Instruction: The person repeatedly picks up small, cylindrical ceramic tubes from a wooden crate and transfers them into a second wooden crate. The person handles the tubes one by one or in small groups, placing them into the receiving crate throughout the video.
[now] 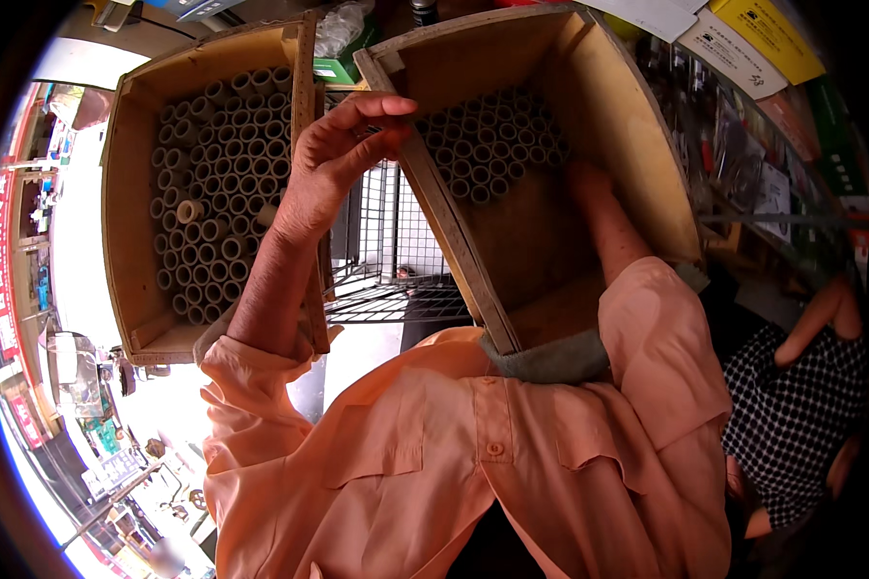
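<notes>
Two wooden boxes stand before me, both holding short grey hollow tubes, packed mostly upright. In the left box (112, 239) the tubes (199, 231) spread over the floor; one paler tube (190, 211) sits on top of the others. My left hand (351, 141) is over the gap between the boxes, by the near side rim of the right box (452, 224). Its thumb and fingers are bent and apart, with nothing visible between them. My right hand (586, 181) reaches into the right box beside its packed tubes (481, 148); shadow hides its fingers and anything in them.
A black wire rack (405, 289) shows between the boxes. Grey cloth (550, 358) covers the right box's near edge. Cartons (767, 36) and packaged goods line the right. Another person in a checked garment (789, 427) is at lower right. A bright street lies left.
</notes>
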Available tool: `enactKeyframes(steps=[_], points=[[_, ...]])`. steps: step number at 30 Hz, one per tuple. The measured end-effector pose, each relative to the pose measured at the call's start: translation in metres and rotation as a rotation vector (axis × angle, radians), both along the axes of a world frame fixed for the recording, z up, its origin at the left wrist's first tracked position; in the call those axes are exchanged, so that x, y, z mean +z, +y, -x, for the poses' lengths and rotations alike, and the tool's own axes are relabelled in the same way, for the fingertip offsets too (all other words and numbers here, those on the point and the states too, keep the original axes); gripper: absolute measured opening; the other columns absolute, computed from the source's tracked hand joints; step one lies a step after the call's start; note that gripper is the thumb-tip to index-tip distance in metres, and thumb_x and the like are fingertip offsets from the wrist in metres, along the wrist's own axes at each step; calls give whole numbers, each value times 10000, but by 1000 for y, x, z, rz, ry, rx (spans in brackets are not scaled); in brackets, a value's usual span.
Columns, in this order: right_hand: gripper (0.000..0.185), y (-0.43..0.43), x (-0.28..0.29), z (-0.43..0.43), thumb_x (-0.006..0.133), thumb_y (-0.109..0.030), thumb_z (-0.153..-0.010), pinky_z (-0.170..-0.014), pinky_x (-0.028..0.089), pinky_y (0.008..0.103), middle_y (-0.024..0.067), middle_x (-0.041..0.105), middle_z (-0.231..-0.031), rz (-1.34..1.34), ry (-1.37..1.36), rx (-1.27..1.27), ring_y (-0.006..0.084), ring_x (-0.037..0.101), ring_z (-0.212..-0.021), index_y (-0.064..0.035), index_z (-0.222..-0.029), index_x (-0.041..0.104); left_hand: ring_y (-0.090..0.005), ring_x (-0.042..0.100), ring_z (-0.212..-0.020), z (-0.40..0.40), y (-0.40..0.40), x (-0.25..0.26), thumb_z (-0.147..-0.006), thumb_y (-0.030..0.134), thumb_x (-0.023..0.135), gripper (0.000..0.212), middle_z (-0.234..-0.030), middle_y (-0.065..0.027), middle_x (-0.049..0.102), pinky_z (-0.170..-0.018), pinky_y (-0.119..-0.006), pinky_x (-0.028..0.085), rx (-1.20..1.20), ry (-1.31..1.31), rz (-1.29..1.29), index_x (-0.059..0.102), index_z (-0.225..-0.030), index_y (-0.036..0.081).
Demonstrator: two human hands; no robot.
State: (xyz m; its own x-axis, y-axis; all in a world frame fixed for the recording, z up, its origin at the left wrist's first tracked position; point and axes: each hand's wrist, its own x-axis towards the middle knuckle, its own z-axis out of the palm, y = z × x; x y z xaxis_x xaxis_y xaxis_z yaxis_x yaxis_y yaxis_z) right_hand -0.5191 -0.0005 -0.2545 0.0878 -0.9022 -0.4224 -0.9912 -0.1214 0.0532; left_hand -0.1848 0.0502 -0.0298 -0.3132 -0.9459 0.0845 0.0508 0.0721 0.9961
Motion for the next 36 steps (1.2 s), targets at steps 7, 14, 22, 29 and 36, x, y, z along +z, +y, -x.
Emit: enactKeyframes(steps=[7,14,22,29,36], points=[[430,-14,10,-5,588,-397,-796,-883,480,416,180,620,-1104,-223,-207,-34,326,594,-1037,-53,-1045,655,-88,553,-938,1,2,3,-890,66,587,250,-1030,6,587,-838,-256,462,21,-8,-17,591,-1141,63],[420,-18,-14,0,621,-462,-758,-853,488,400,139,650,-1048,-237,-493,-4,313,614,-987,-119,-991,688,-84,544,-949,0,0,4,-890,74,590,250,-1026,14,570,-848,-250,453,9,-36,-13,594,-1140,76],[270,-20,-8,-12,677,-296,-783,-827,497,357,120,680,-972,-187,-573,26,196,637,-899,-92,-959,690,-80,538,-923,-1,3,5,-884,82,602,255,-1027,8,586,-837,-250,454,22,-17,-33,592,-1139,61],[258,-38,12,-2,662,-203,-803,-855,481,328,91,669,-1026,-310,-468,103,180,616,-939,-93,-1036,669,-79,538,-942,1,0,4,-884,53,590,239,-1065,0,575,-827,-246,459,-1,17,-34,596,-1123,55],[318,-19,213,-17,598,-175,-876,-853,449,260,67,634,-1089,-216,-1365,-155,146,599,-963,-45,-1166,585,-67,555,-936,-6,-3,0,-886,44,579,246,-1081,0,577,-815,-227,473,3,12,-34,601,-1131,63]])
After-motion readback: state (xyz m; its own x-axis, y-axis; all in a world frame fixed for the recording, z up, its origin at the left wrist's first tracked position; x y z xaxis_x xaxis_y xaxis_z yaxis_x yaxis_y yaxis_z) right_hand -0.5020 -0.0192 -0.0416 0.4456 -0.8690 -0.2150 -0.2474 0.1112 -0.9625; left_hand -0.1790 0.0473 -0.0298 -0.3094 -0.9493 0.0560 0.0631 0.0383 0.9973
